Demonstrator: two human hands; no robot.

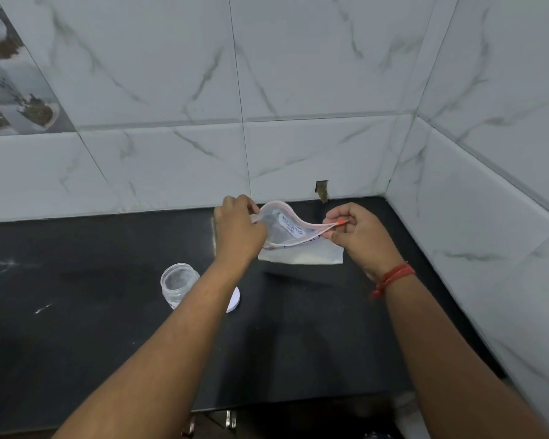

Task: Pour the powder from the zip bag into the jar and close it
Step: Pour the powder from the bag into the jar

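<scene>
A clear zip bag (290, 236) with a pink zip strip and a white label hangs above the black counter (76, 312), its mouth pulled open. My left hand (238, 229) pinches the left end of the mouth. My right hand (358, 236) grips the right end at the orange slider. Pale powder lies in the bag's lower edge. The clear jar (178, 285) stands open on the counter, below and to the left of my left hand. Its white lid (234, 301) lies flat right of the jar, mostly hidden by my left forearm.
White marble-look tiled walls close off the back and the right side of the counter. A small dark hole (321, 189) is in the back wall just above the counter. The counter's front edge runs under my forearms.
</scene>
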